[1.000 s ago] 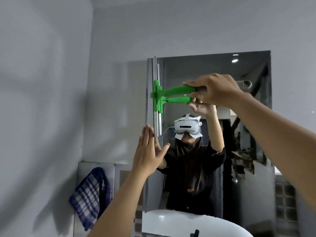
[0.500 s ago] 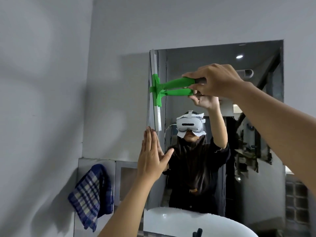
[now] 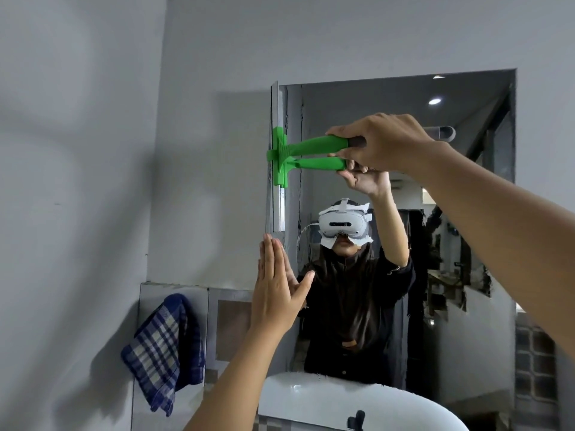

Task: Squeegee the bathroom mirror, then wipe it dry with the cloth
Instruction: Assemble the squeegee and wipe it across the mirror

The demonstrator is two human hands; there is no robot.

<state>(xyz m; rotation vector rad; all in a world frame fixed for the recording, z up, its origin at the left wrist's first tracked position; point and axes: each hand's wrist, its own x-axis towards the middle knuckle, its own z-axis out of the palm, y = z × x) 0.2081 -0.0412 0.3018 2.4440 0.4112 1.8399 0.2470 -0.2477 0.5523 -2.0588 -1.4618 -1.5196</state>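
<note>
My right hand point(image 3: 381, 143) grips the green squeegee point(image 3: 306, 146) by its handle. The blade stands upright against the left edge of the wall mirror point(image 3: 466, 213), near the top. My left hand point(image 3: 277, 287) is flat and open, fingers together, pressed against the mirror's lower left edge just below the blade. A blue checked cloth point(image 3: 165, 346) hangs on the tiled wall panel at lower left, apart from both hands. The mirror reflects the person and both hands.
A white basin point(image 3: 311, 402) curves along the bottom under the mirror, with a dark tap tip point(image 3: 356, 419) showing. Grey walls meet in a corner left of the mirror. A tiled panel point(image 3: 230, 325) runs below it.
The view has tilted so the mirror sits lower and more of its top shows. The squeegee stays at the mirror's left edge, and my left hand remains flat on the glass.
</note>
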